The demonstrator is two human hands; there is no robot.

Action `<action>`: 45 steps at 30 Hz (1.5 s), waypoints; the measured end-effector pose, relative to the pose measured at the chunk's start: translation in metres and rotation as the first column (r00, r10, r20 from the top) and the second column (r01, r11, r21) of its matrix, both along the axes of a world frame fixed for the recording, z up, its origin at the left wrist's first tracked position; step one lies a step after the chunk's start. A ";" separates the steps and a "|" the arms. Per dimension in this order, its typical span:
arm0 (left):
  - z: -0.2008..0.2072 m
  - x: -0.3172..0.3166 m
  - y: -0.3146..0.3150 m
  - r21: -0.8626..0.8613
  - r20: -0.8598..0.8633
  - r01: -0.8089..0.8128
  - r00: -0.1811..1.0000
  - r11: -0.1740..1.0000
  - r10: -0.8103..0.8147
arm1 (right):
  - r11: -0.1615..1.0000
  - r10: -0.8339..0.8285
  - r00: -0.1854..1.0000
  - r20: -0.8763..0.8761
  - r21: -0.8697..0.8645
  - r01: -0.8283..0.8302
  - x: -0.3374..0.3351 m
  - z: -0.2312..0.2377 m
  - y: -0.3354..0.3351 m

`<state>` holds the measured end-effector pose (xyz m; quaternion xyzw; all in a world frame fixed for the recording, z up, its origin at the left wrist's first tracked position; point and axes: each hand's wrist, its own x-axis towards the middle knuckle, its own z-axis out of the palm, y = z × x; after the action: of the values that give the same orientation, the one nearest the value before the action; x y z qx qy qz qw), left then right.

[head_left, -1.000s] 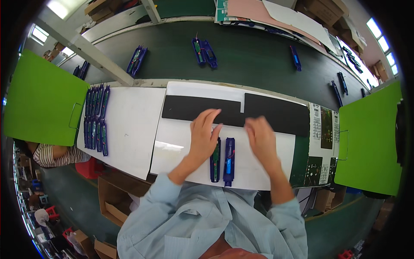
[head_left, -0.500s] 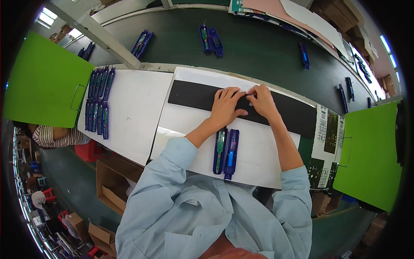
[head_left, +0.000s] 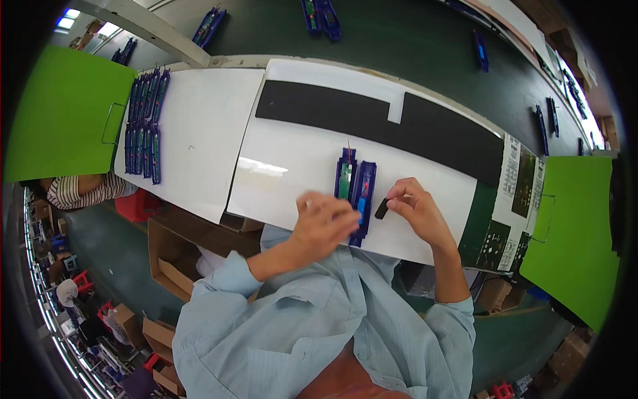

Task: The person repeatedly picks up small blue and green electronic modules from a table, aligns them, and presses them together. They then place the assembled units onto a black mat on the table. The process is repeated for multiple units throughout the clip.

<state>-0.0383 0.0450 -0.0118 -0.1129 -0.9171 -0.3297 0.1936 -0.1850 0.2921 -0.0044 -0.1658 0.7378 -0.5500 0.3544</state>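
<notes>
My right hand (head_left: 420,211) pinches a small black strip (head_left: 382,209) between thumb and fingers, just right of an opened blue plastic casing. One half (head_left: 345,174) of that casing holds a green circuit board and a thin red wire. The other half (head_left: 365,183), beside it, has a blue part inside that looks like a battery. My left hand (head_left: 322,227), smeared by motion, hovers at the casing's lower left and covers part of it; whether it holds anything does not show. Beyond the casing lies a long black foam-like sheet (head_left: 319,103) with a rectangular gap in its far edge.
Several filled blue casings (head_left: 143,126) stand in two rows on the white board at left. Green panels (head_left: 73,113) flank the bench on both sides. More casings (head_left: 321,16) lie on the dark green belt (head_left: 412,40) beyond. A person in a striped sleeve (head_left: 80,189) sits at left.
Both hands have come back from the black sheet toward the casing. A small black strip is now in the right hand, and a gap shows in the sheet. The view has shifted.
</notes>
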 end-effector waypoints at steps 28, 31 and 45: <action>-0.026 0.038 0.014 0.005 0.197 0.190 0.962 0.982 -0.187 | 1.000 -0.022 0.974 -0.227 -0.003 0.022 0.004 0.000 -0.039; -0.018 0.035 0.008 0.028 0.236 0.207 0.949 0.978 -0.208 | 1.000 0.030 0.973 -0.229 0.016 -0.027 0.005 0.000 -0.055; 0.004 -0.049 -0.011 -0.140 0.011 -0.078 0.997 0.987 0.080 | 0.999 -0.028 0.964 -0.264 -0.028 0.022 0.015 -0.002 -0.057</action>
<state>-0.0874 0.0338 -0.0080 -0.0870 -0.9432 -0.2580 0.1906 -0.1702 0.2352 -0.0064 -0.2326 0.7737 -0.5365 0.2439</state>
